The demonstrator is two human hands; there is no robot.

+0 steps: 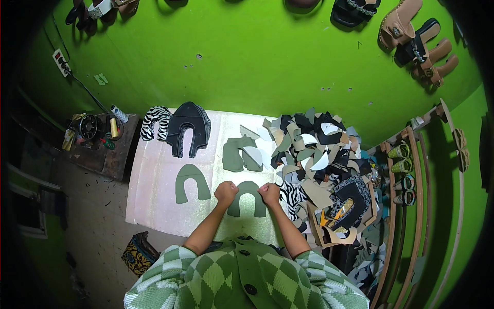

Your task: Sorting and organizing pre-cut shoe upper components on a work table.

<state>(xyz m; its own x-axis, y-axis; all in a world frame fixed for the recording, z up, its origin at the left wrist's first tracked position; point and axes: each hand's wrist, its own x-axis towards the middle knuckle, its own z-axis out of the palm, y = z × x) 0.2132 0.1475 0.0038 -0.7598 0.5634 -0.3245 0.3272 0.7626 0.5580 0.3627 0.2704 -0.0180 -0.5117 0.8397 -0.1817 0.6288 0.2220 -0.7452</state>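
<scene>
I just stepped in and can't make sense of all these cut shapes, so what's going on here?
A person in a green checked top leans over a pale work table. Both fists, the left hand and the right hand, press on the top corners of a green U-shaped cutout. A matching green piece lies to its left, with a black stack and a zebra-print piece farther back. A heap of mixed cut pieces fills the table's right side.
</scene>
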